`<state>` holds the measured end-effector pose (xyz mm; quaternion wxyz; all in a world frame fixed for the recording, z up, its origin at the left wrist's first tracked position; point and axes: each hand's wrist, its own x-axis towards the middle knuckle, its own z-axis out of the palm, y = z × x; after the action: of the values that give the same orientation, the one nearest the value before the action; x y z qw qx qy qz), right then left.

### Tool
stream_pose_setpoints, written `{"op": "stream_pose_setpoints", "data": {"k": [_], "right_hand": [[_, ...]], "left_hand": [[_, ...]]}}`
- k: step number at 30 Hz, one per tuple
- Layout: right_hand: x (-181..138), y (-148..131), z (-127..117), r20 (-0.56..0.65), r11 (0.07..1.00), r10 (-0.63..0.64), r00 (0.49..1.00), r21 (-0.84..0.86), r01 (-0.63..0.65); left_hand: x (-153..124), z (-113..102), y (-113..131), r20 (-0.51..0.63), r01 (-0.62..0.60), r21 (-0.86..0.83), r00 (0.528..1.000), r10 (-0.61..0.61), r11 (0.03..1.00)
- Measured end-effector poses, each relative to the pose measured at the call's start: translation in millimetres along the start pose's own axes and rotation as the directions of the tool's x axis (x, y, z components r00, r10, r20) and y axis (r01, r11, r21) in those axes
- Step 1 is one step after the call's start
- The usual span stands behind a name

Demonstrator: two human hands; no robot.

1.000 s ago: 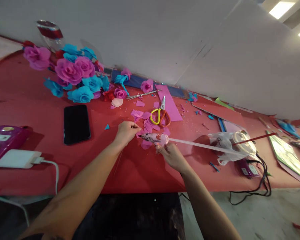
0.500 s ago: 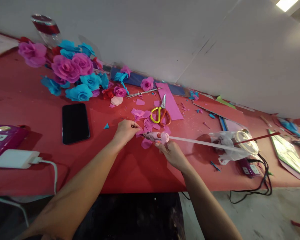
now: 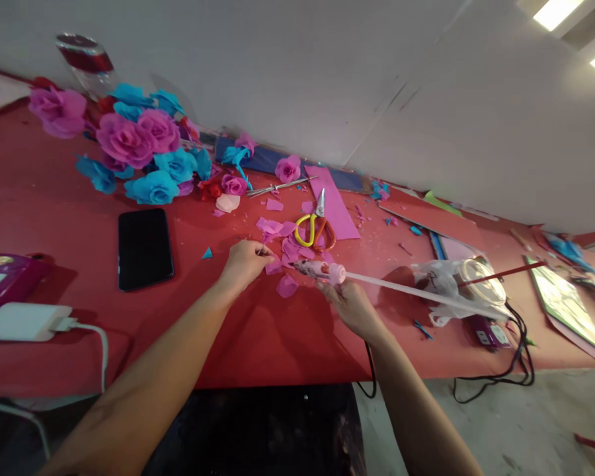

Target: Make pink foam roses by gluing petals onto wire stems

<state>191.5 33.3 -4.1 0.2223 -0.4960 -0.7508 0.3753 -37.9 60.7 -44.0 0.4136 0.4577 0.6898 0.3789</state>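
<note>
My right hand is wrapped round a pink hot glue gun, its nozzle pointing left. A long, clear glue stick runs out of the gun's back to the right. Left of the nozzle, my left hand is closed in a pinch; what sits between its fingertips is too small to name. Purple-pink paper petals lie just below and around the fingertips and nozzle. Behind the gun rest scissors with yellow and orange handles, beside a strip of pink paper.
Paper flowers in pink, blue and red stand at back left, near a phone. Tweezers lie before the wall. At right are a tape roll in a plastic bag, a purple power strip and black cables.
The glue gun has moved slightly right, so the gap between its nozzle and my left fingertips is wider. The left hand stays pinched. The whole view has shifted a little.
</note>
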Motion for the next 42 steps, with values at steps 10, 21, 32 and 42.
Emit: {"op": "stream_pose_setpoints", "data": {"k": [10,21,32,42], "right_hand": [[20,72,-85,-0.289,0.506,0.052,0.956,-0.818,-0.274],[76,-51,21,-0.021,0.991,-0.105,0.994,-0.090,0.103],[88,-40,4,-0.402,0.843,0.180,0.898,0.533,0.070],[54,-50,13,-0.288,0.450,0.411,0.865,0.889,0.082]], "left_hand": [[-5,-19,18,0.095,0.134,-0.482,0.990,-0.101,0.866],[-11,-13,20,0.084,-0.059,-0.496,0.990,0.116,0.866],[-14,-17,43,0.060,-0.065,-0.675,0.988,0.143,0.735],[-68,-13,57,0.081,-0.007,-0.792,0.990,0.117,0.611]]}}
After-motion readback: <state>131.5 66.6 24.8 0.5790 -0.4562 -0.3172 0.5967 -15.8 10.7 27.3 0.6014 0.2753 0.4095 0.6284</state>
